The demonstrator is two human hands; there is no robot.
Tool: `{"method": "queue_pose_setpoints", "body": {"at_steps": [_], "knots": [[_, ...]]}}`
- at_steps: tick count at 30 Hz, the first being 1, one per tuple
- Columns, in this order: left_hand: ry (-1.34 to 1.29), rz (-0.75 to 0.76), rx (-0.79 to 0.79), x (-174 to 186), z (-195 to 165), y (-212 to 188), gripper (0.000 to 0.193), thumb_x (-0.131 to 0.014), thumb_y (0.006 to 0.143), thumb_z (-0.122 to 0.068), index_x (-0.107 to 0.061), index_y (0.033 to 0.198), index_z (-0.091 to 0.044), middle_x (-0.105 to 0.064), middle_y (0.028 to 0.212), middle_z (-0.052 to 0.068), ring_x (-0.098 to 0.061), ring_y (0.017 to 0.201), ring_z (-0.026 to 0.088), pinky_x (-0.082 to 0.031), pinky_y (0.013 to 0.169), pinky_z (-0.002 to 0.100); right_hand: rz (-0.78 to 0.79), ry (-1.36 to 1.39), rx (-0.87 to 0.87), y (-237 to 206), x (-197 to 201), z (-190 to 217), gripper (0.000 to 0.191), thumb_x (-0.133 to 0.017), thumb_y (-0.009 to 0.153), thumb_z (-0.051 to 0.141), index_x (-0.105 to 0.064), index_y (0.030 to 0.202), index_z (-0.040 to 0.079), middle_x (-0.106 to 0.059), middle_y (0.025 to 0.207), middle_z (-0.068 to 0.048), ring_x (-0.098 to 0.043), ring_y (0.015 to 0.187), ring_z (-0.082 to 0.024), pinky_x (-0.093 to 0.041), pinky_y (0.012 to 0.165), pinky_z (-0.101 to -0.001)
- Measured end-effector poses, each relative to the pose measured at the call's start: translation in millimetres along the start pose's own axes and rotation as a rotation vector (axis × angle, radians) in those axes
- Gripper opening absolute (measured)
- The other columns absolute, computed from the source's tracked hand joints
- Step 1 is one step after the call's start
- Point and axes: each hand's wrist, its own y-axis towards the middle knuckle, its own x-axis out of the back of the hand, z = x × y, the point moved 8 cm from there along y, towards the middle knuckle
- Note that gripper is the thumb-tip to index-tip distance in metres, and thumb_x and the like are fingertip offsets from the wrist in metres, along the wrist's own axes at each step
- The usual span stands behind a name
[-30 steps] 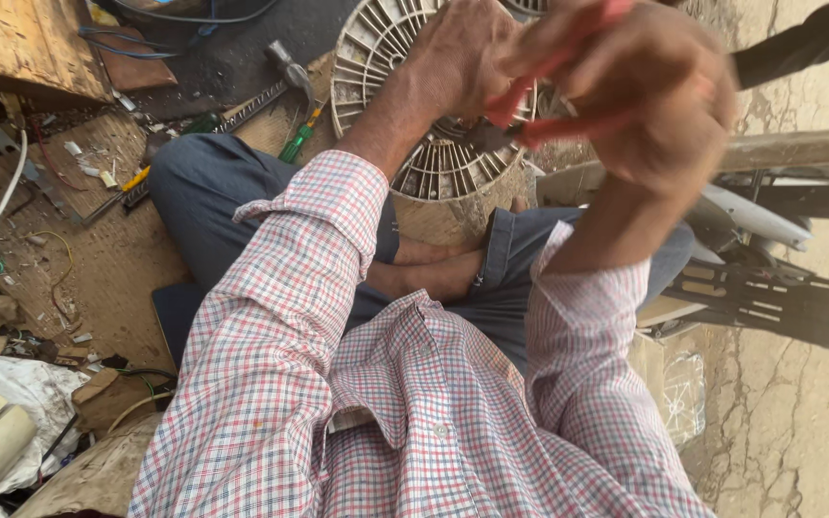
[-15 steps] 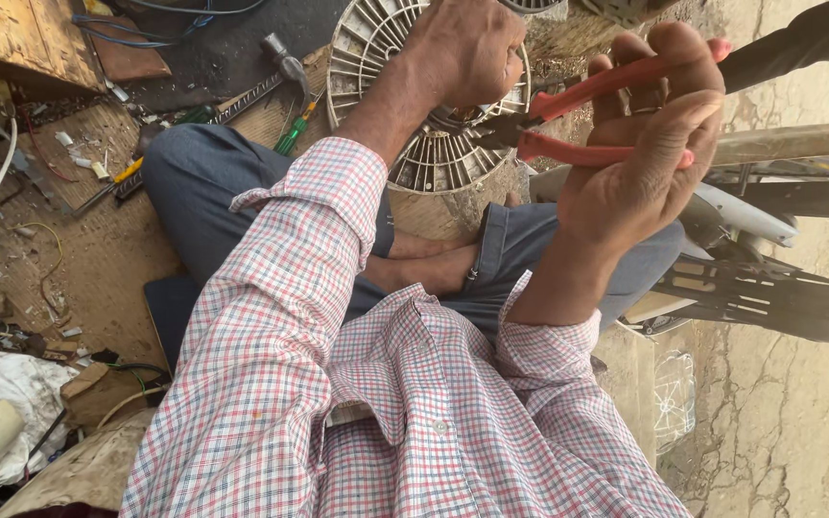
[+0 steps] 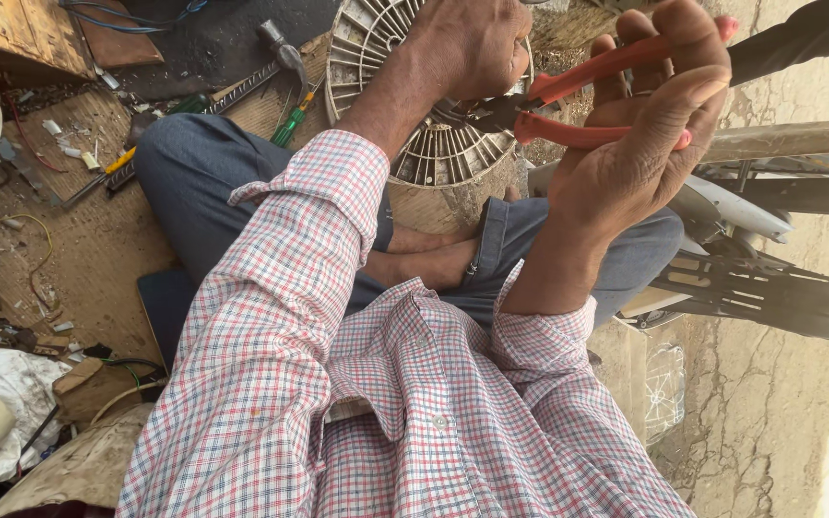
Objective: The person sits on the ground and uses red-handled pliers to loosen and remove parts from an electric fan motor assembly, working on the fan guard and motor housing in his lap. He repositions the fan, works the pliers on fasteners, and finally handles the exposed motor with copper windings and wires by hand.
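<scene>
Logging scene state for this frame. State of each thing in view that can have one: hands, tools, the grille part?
right hand: wrapped around the pliers' red handles
pliers: held, handles apart, nose at the grille
left hand: fist closed, pressed on the grille
round white grille: propped on the person's lap, tilted
hammer: lying unheld on the ground
green screwdriver: lying unheld on the ground

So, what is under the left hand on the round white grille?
The left hand rests closed on the round white grille. The pliers point their dark nose under it. What it grips is covered.
</scene>
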Motion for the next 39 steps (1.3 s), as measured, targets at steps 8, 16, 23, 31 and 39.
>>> {"method": "queue_pose_setpoints", "body": {"at_steps": [8, 16, 23, 31, 39], "knots": [[0.04, 0.074, 0.022, -12.3, 5.8, -2.5, 0.014, -0.067, 0.078, -0.012, -0.072, 0.065, -0.007, -0.058, 0.046, 0.006, -0.057, 0.039, 0.016, -0.049, 0.036, 0.033, 0.085, 0.246, 0.135, 2.7, 18.0, -24.7, 0.046, -0.041, 0.113, 0.052, -0.056, 0.099, 0.011, -0.063, 0.104, -0.014, -0.068, 0.096, -0.024, -0.062, 0.088, -0.0448], [-0.068, 0.15, 0.004, -19.8, 9.4, -2.2, 0.023, -0.073, 0.079, -0.02, -0.066, 0.061, -0.008, -0.054, 0.048, 0.005, -0.052, 0.042, 0.016, -0.044, 0.039, 0.035, 1.779, 0.879, 0.088, 28.2, -115.0, 48.4, 0.049, -0.06, 0.103, 0.048, -0.062, 0.095, 0.0, -0.067, 0.103, -0.027, -0.072, 0.094, -0.042, -0.058, 0.086, -0.062], [-0.085, -0.063, -0.256, 3.3, -8.4, -4.4, 0.019, -0.073, 0.077, -0.019, -0.066, 0.064, -0.008, -0.052, 0.048, 0.004, -0.053, 0.041, 0.017, -0.045, 0.037, 0.035, 0.891, 0.383, -0.107, 53.1, -41.8, -23.3, 0.04, -0.06, 0.104, 0.04, -0.066, 0.106, 0.001, -0.071, 0.102, -0.021, -0.075, 0.09, -0.032, -0.065, 0.083, -0.0459], [0.005, -0.062, -0.081, -6.2, 3.6, -5.4, 0.015, -0.069, 0.073, -0.01, -0.063, 0.059, -0.01, -0.048, 0.043, 0.003, -0.051, 0.036, 0.016, -0.042, 0.031, 0.034, 0.213, 0.477, -0.261, 40.0, 31.3, 17.6, 0.024, -0.055, 0.119, 0.016, -0.061, 0.128, -0.006, -0.065, 0.126, -0.019, -0.068, 0.117, -0.029, -0.055, 0.108, -0.047], [0.015, -0.119, -0.093, 2.0, 0.5, -5.8, 0.013, -0.069, 0.071, -0.012, -0.063, 0.06, -0.01, -0.051, 0.045, 0.005, -0.052, 0.037, 0.016, -0.043, 0.034, 0.034, 0.068, 0.137, -0.001, -0.1, 44.5, 13.5, 0.043, -0.049, 0.1, -0.011, -0.061, 0.141, -0.006, -0.062, 0.141, -0.023, -0.065, 0.13, -0.031, -0.052, 0.115, -0.0462]]}}
